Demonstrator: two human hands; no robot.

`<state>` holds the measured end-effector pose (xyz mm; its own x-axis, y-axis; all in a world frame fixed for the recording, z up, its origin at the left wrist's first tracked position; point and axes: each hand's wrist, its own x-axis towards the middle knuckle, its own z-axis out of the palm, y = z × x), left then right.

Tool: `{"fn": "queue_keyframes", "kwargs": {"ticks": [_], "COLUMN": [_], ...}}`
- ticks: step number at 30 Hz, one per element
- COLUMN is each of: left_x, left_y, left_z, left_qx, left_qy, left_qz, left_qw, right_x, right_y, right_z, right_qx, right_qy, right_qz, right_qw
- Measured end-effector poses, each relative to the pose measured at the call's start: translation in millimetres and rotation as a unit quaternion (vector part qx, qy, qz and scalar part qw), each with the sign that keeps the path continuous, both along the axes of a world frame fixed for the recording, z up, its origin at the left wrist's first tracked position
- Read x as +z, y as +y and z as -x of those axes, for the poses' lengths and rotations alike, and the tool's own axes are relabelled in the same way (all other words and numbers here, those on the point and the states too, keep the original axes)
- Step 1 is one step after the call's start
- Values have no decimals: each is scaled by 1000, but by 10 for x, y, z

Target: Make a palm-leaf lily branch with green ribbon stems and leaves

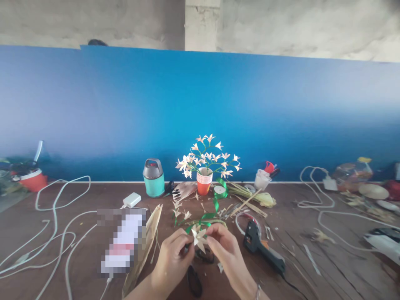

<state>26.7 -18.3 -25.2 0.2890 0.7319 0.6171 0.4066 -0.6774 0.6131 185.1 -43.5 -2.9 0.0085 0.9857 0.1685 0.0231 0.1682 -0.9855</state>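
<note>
Between my two hands is a cream-coloured artificial flower (199,238) with pointed petals. My left hand (175,252) pinches it from the left side, near its centre. On the other side, the fingertips of my right hand (223,246) are closed on a petal edge. Green ribbon (208,217) runs just behind the flower and up to its roll (219,191). Dark-handled scissors (194,281) lie on the table below my hands, partly hidden. Beyond, a red and white paper cup (204,185) holds several finished flowers (215,157) on green stems.
A black glue gun (262,248) lies right of my hands. To the left are dried husks (145,246), a blurred-out phone (123,241), white cables (54,208) and a charger (131,200). A teal flask (154,179) and a white cup (262,180) stand against the blue partition (156,108).
</note>
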Motion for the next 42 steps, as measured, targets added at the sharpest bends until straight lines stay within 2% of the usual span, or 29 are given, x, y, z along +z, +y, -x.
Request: {"fn": "queue_keyframes", "kwargs": {"ticks": [1, 3, 5, 8, 11, 13, 15, 17, 20, 23, 25, 28, 33, 35, 38, 42], "left_x": [-4, -4, 5, 27, 42, 43, 37, 28, 38, 94, 142, 196, 211, 197, 161, 139], "left_y": [2, 1, -7, -21, -31, -31, -23, -7, 20, 28, 21, 4, -18, -21, -20, -13], "left_z": [-2, -9, -19, -35, -46, -48, -45, -42, -39, -45, -53, -67, -81, -78, -70, -70], "left_qx": [6, 12, 15, 22, 32, 34, 33, 39, 47, 12, -20, -64, -125, -133, -136, -144], "left_qy": [6, 23, 39, 48, 51, 52, 46, 29, -33, -127, -186, -253, -294, -299, -296, -268], "left_qz": [0, 4, 8, 10, 14, 21, 34, 54, 103, 186, 242, 316, 369, 380, 392, 393], "left_qw": [1000, 1000, 999, 999, 998, 998, 998, 997, 993, 974, 952, 912, 873, 865, 860, 868], "right_x": [5, 17, 29, 36, 36, 39, 36, 17, -39, -76, -63, -5, 22, 13, 30, 81], "right_y": [-23, -68, -100, -113, -111, -118, -132, -141, -112, -30, 21, 50, 37, 37, 33, 27], "right_z": [2, 7, 21, 57, 100, 119, 121, 103, 69, 62, 75, 96, 81, 69, 60, 69], "right_qx": [-32, -76, -91, -118, -142, -145, -137, -119, -111, -87, -36, 26, 101, 112, 85, 69], "right_qy": [-46, -150, -245, -341, -385, -397, -393, -360, -245, -115, -41, 37, 119, 152, 167, 162], "right_qz": [-79, -216, -289, -338, -378, -394, -398, -383, -307, -150, -26, 98, 175, 185, 166, 168], "right_qw": [995, 962, 921, 869, 830, 816, 818, 842, 913, 978, 998, 994, 972, 964, 968, 970]}}
